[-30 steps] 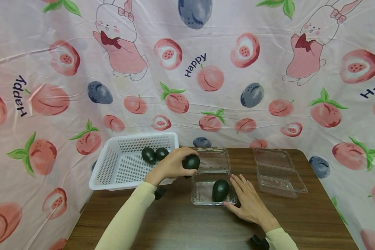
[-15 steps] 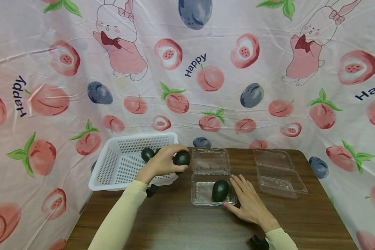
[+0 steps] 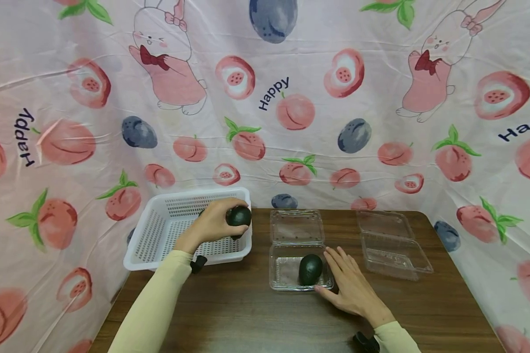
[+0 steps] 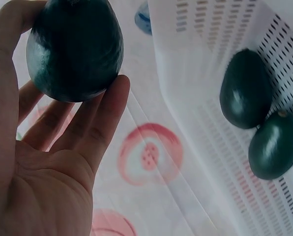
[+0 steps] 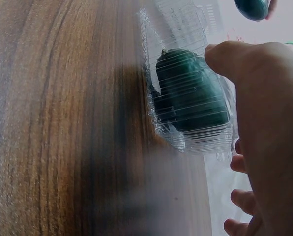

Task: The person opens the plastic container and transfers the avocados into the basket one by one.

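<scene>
My left hand [image 3: 212, 220] grips a dark green avocado [image 3: 239, 216] over the right side of the white basket [image 3: 143, 245]. Its thumb and fingers curl round the fruit in the left wrist view. Two more avocados, a larger one [image 4: 246, 89] and a smaller one [image 4: 274, 145], lie touching in the basket; the hand mostly hides them in the head view. Another avocado [image 3: 310, 269] sits in the right part of an opened clear plastic clamshell box [image 3: 282, 272]. My right hand [image 3: 352, 287] rests against that box's right side, fingers extended and thumb at its front edge.
A second opened clear clamshell box [image 3: 390, 250] stands farther right on the brown wooden table [image 3: 256, 318]. Behind the table hangs a pink fruit-print cloth [image 3: 265, 147], close to the basket's back.
My left hand has carried its avocado leftward, from above the clamshell box to above the basket. The right hand stays at the box.
</scene>
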A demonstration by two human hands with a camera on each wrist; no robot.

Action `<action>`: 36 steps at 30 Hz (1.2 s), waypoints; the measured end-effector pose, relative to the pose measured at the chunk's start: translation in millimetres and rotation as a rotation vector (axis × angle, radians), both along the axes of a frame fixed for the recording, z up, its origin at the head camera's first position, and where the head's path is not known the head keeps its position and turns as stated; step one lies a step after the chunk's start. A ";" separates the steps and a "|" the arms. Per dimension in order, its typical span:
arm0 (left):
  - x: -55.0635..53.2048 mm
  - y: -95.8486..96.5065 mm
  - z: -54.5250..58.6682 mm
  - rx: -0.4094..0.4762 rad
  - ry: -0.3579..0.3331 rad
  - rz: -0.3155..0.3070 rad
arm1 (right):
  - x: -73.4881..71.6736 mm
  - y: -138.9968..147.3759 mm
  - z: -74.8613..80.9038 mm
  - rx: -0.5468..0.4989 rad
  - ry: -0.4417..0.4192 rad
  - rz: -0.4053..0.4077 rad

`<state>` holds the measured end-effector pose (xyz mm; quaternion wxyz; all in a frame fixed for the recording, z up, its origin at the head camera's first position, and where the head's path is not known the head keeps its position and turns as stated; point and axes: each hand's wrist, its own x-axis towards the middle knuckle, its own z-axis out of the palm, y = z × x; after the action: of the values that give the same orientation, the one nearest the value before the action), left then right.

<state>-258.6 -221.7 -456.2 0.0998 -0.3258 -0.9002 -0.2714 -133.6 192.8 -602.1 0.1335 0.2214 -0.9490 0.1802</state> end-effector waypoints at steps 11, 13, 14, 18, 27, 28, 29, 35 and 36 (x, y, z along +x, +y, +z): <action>-6.5 -38.5 3.5 0.039 -0.039 0.113 | -1.1 -3.6 2.5 0.015 -0.008 -0.002; -6.7 -45.5 3.6 0.041 -0.039 0.128 | -1.2 -4.2 2.6 0.016 -0.011 -0.002; -6.7 -48.9 3.5 0.041 -0.041 0.139 | -1.3 -4.5 2.5 0.013 -0.013 -0.001; -7.7 -61.4 3.5 0.054 -0.054 0.172 | -1.1 -4.8 1.7 0.014 -0.011 -0.002; -14.8 -81.1 5.7 0.076 -0.065 0.238 | -1.2 -3.4 0.5 0.018 -0.003 -0.007; -15.8 -83.0 5.7 0.076 -0.068 0.244 | -1.3 -3.2 0.3 0.019 -0.004 -0.007; -16.8 -85.0 5.4 0.074 -0.071 0.253 | -1.3 -2.9 0.1 0.020 -0.005 -0.008; -22.1 -96.1 1.3 0.107 -0.104 0.294 | -1.1 -1.6 0.3 0.019 -0.008 -0.012; -23.1 -98.0 -0.1 0.113 -0.107 0.305 | -1.1 -1.4 0.3 0.019 -0.009 -0.012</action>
<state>-281.8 -319.7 -456.4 0.1101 -0.1645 -0.9264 -0.3202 -134.7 191.4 -601.7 0.1284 0.2161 -0.9526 0.1715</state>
